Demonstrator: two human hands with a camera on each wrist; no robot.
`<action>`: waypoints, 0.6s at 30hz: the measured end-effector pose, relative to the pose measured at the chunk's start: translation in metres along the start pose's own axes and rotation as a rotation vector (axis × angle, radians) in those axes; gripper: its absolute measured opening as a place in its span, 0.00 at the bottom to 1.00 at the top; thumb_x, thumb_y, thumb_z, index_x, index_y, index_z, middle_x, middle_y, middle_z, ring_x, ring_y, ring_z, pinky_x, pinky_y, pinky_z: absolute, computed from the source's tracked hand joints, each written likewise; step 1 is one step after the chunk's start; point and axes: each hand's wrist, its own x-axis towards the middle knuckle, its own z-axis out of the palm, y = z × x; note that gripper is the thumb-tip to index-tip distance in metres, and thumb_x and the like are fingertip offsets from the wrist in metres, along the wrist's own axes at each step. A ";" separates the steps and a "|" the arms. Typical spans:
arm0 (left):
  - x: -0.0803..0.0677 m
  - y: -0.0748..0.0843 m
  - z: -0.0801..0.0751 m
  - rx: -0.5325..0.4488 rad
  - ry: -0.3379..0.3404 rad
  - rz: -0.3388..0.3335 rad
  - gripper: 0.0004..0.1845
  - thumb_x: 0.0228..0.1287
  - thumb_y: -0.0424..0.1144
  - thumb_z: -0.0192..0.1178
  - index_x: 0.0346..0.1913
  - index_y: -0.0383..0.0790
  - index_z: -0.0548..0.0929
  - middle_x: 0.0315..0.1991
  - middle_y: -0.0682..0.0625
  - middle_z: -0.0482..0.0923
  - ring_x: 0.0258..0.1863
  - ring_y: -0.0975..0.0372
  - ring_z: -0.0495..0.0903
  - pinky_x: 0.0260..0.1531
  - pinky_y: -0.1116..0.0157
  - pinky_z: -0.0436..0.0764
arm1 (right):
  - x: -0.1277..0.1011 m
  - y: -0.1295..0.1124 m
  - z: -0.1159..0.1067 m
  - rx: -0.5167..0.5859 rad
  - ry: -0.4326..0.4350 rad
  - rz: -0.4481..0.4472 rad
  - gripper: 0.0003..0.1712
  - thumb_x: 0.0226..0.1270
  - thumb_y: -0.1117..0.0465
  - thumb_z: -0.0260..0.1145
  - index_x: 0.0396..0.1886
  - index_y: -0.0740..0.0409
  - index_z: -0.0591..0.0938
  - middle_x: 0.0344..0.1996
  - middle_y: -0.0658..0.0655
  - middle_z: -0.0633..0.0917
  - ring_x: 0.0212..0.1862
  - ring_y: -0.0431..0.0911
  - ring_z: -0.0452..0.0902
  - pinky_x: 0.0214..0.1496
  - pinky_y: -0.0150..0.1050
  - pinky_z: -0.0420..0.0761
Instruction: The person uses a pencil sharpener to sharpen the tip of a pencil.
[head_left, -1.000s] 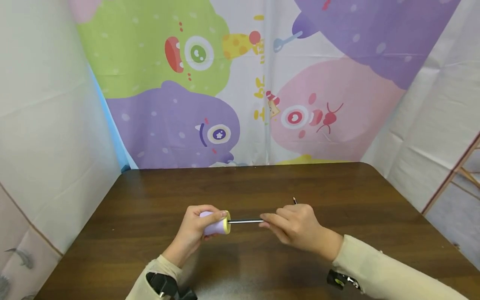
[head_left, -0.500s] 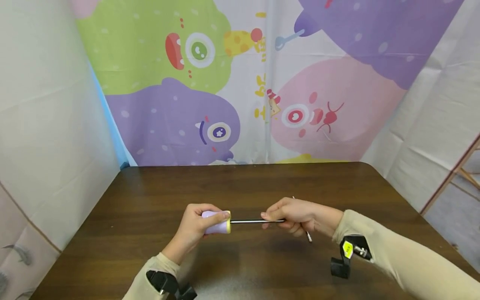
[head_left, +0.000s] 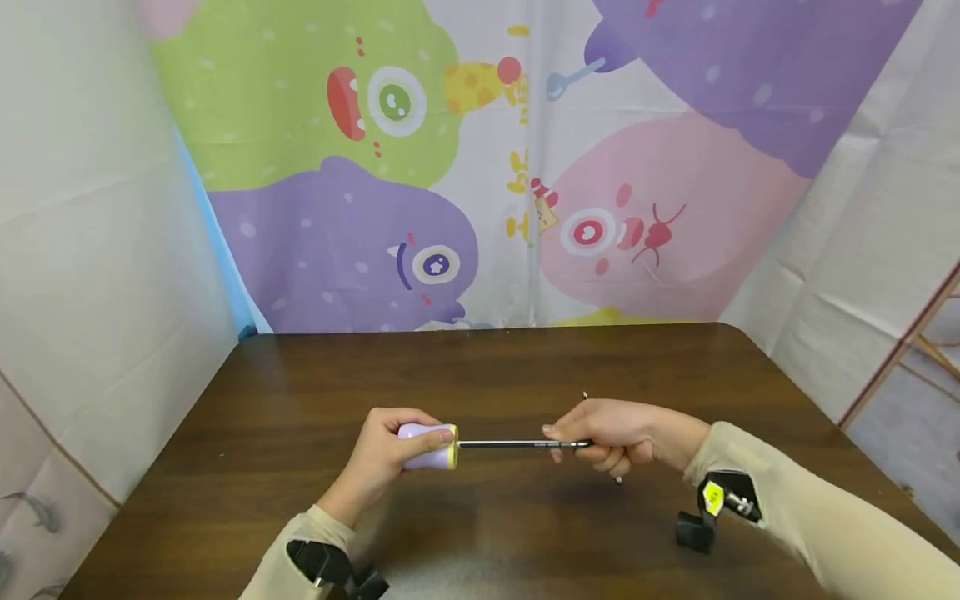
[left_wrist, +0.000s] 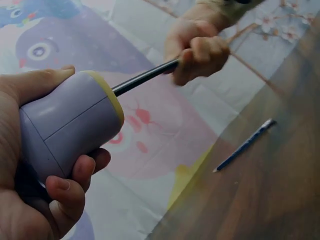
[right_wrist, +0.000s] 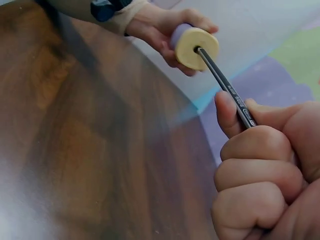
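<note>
My left hand (head_left: 375,458) holds a lavender pencil sharpener (left_wrist: 82,122) with a yellow front face, thumb on top and fingers curled beneath. A dark, shiny pencil (head_left: 506,444) runs level from the hole in that face to my right hand (head_left: 618,425). Thumb and forefinger pinch the pencil, and the other fingers are folded into the palm, as the right wrist view shows. Small print shows along the shaft near the fingertips; the end inside the sharpener is hidden. Both hands are held over the table. A second pencil (left_wrist: 245,145), blue and pointed, lies beyond the right hand.
The dark brown wooden table (head_left: 480,533) spreads under both hands. A cartoon-printed cloth (head_left: 502,275) hangs at its back edge, with pale sheets on both sides. Black camera mounts (head_left: 697,529) sit on the cream sleeves.
My right hand has turned over and shifted right along with its grip, so more pencil shows between the hands. The left hand and sharpener have stayed nearly still.
</note>
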 end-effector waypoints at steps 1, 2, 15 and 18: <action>0.001 0.000 -0.001 -0.008 0.009 -0.001 0.11 0.51 0.27 0.71 0.33 0.19 0.84 0.23 0.46 0.79 0.17 0.65 0.73 0.09 0.71 0.66 | -0.003 0.000 -0.002 -0.005 0.012 -0.015 0.18 0.78 0.51 0.56 0.34 0.62 0.78 0.09 0.45 0.57 0.12 0.36 0.45 0.15 0.31 0.48; 0.001 0.000 -0.001 -0.017 0.016 -0.003 0.11 0.52 0.27 0.70 0.34 0.19 0.83 0.23 0.46 0.79 0.17 0.65 0.72 0.08 0.71 0.64 | -0.005 0.001 -0.004 -0.002 0.019 -0.025 0.18 0.78 0.51 0.55 0.34 0.62 0.78 0.09 0.45 0.57 0.12 0.36 0.45 0.14 0.31 0.48; 0.001 0.004 -0.002 -0.077 0.063 -0.025 0.09 0.53 0.27 0.68 0.32 0.20 0.83 0.23 0.46 0.78 0.15 0.65 0.70 0.09 0.72 0.64 | -0.010 0.028 -0.018 0.086 -0.046 -0.138 0.17 0.80 0.53 0.52 0.38 0.62 0.77 0.10 0.44 0.57 0.12 0.35 0.47 0.15 0.30 0.49; 0.002 0.004 -0.003 -0.081 0.057 -0.033 0.09 0.53 0.28 0.68 0.31 0.21 0.83 0.22 0.46 0.78 0.15 0.65 0.71 0.09 0.72 0.65 | -0.010 0.039 -0.023 0.143 -0.089 -0.205 0.16 0.82 0.55 0.49 0.41 0.63 0.76 0.12 0.44 0.57 0.13 0.35 0.47 0.17 0.31 0.49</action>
